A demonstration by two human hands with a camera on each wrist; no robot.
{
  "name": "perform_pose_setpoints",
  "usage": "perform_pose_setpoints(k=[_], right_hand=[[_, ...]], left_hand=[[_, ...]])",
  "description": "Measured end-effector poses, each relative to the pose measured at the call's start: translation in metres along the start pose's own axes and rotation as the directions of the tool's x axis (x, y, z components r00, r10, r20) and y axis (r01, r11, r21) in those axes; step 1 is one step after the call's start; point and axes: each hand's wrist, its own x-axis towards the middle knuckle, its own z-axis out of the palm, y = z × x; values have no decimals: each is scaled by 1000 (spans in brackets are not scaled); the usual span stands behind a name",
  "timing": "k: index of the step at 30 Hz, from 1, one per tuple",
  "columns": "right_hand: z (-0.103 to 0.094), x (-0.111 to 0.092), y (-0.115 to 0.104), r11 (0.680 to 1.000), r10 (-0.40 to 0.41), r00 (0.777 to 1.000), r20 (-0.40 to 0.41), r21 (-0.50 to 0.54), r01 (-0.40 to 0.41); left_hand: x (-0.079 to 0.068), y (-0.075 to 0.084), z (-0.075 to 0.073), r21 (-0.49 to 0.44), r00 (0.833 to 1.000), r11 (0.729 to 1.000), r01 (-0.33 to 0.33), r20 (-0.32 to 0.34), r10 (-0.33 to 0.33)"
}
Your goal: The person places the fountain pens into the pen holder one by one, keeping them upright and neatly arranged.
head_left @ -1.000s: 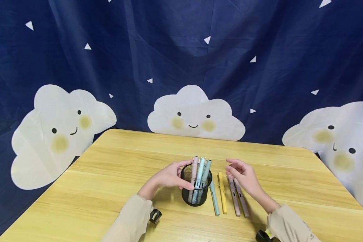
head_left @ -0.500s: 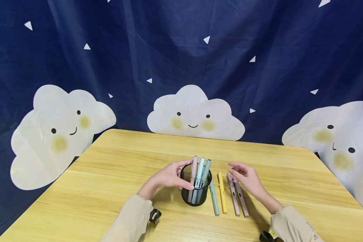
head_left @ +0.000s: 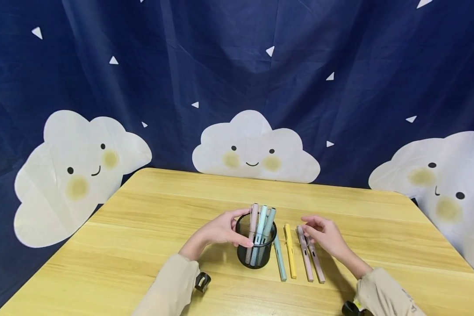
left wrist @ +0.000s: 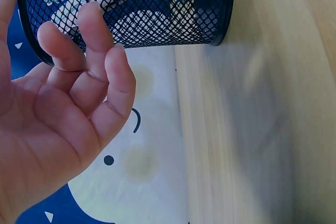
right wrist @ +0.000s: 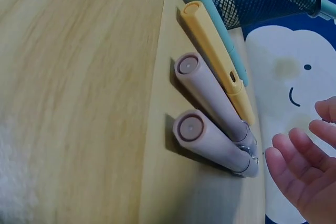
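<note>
My left hand (head_left: 221, 229) grips a black mesh pen holder (head_left: 242, 255) at its rim, thumb in front and index finger behind. In the left wrist view its other fingers (left wrist: 94, 30) curl beside the mesh. A pink pen (head_left: 254, 217), a mint pen (head_left: 262, 218) and a grey-green pen (head_left: 270, 221) stand in the holder. To its right lie a teal pen (head_left: 280, 261), a yellow pen (head_left: 290, 253) and two mauve pens, a left one (head_left: 306, 259) and a right one (head_left: 317, 265). My right hand (head_left: 324, 235), loosely bent and holding nothing, hovers by the mauve pens' far ends.
The wooden table (head_left: 174, 197) extends around the pens, its far edge against a dark blue curtain (head_left: 229, 52) printed with white clouds. Black wrist straps show at the left cuff (head_left: 202, 282) and right cuff (head_left: 351, 308).
My right hand has shifted slightly right and toward me, from near the yellow pen to over the mauve pens' far ends. The left hand and pen holder stay put.
</note>
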Motion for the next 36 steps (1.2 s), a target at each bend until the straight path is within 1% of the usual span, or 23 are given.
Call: perform_pose_setpoints(k=[6, 12, 19, 27, 32, 36], right_hand=[[-2, 0, 2, 999, 46, 999, 28, -16, -45], [-4, 1, 3, 994, 88, 995, 52, -77, -83], [-3, 3, 5, 987, 130, 990, 49, -101, -124], [-4, 3, 8, 983, 133, 991, 34, -135, -127], [-5, 2, 9, 973, 166, 986, 17, -166, -160], [-6, 1, 10, 959, 214, 976, 26, -197, -205]], left_hand=[[0, 0, 0, -2, 1000, 1000, -6, 0, 6], [1, -2, 0, -23, 1000, 1000, -3, 1, 3], [1, -1, 0, -27, 1000, 1000, 3, 1, -3], [0, 0, 0, -31, 1000, 1000, 0, 9, 0], [0, -1, 0, -28, 1000, 1000, -2, 12, 2], [0, 0, 0, -33, 1000, 999, 0, 13, 1]])
